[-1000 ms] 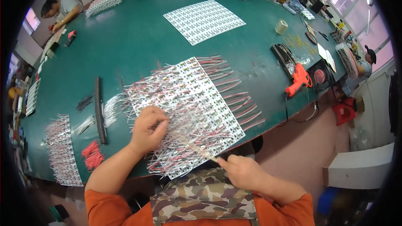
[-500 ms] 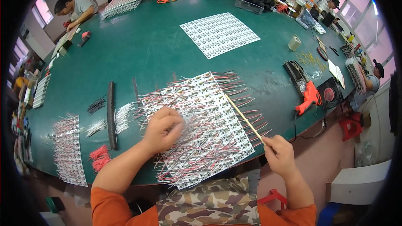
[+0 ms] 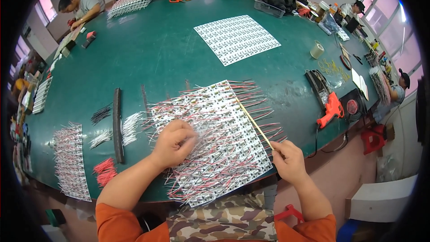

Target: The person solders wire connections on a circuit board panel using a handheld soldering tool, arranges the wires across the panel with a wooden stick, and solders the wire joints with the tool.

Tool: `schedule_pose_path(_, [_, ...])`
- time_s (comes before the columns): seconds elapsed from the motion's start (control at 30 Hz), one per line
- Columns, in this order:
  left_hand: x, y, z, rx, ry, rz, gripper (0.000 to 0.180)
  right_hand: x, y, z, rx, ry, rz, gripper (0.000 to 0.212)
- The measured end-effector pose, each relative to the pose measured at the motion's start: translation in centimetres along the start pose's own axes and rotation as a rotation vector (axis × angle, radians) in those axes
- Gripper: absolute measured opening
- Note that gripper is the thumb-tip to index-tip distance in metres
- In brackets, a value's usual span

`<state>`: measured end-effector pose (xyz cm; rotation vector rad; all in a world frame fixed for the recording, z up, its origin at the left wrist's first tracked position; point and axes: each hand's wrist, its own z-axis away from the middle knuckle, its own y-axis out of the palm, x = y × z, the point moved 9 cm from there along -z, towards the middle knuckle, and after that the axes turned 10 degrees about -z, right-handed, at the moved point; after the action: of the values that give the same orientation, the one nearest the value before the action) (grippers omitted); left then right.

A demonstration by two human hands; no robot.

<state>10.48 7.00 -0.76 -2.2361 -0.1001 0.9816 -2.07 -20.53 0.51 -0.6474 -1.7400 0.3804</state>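
A white circuit board panel (image 3: 244,132) lies in front of me on the green table, covered with red and white wires standing out of its rows. My right hand (image 3: 288,160), at the panel's right edge, pinches a thin yellowish stick (image 3: 255,127). The stick slants up and left along the panel's right side, across the wire ends. Over the panel's left half, my left hand (image 3: 175,143) is closed with its fingertips drawn together. Whatever those fingers hold is hidden or too small to make out.
Left of the panel lie a dark strip (image 3: 118,125), white wires (image 3: 131,129), red wires (image 3: 105,171) and a smaller wired panel (image 3: 71,161). A bare panel (image 3: 237,39) lies farther back. To the right are an orange glue gun (image 3: 331,110) and a tape roll (image 3: 317,50). Other people sit around the table.
My right hand has shifted left, carrying the stick closer in along the panel's right edge. My left hand has stayed almost in place.
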Motion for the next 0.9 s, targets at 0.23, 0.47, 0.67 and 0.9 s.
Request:
schedule_pose_path(0.23, [-0.3, -0.2, 0.0, 0.000, 0.034, -0.022, 0.009, -0.2, 1.1, -1.2, 0.019, 0.032, 0.011, 0.027])
schedule_pose_path(0.47, [-0.4, 0.0, 0.0, 0.030, 0.016, -0.039, 0.010, -0.2, 1.1, -0.9, 0.031, 0.100, -0.023, 0.027])
schedule_pose_path(0.67, [-0.3, 0.0, -0.1, 0.038, 0.018, -0.037, 0.009, -1.8, 1.8, -0.9, 0.040, 0.248, -0.119, 0.027])
schedule_pose_path(0.9, [-0.7, -0.1, -0.3, 0.025, 0.031, -0.029, 0.008, -3.0, 2.6, -2.1, 0.004, 0.304, -0.270, 0.028])
